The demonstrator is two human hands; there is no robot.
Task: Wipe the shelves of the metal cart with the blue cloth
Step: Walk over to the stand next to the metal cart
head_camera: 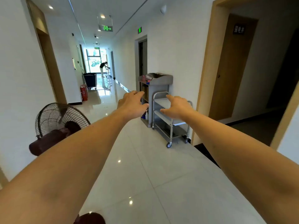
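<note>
A three-tier stainless-steel metal cart (pixel 171 120) with a rounded tubular handle and small caster wheels is standing upright on the glossy tiled floor, parked against the white right-hand wall, just beside a taller grey cabinet. Its three flat shelves are sitting level, one above another; the top shelf is looking pale and bare where visible. The blue cloth is not showing clearly anywhere.
</note>
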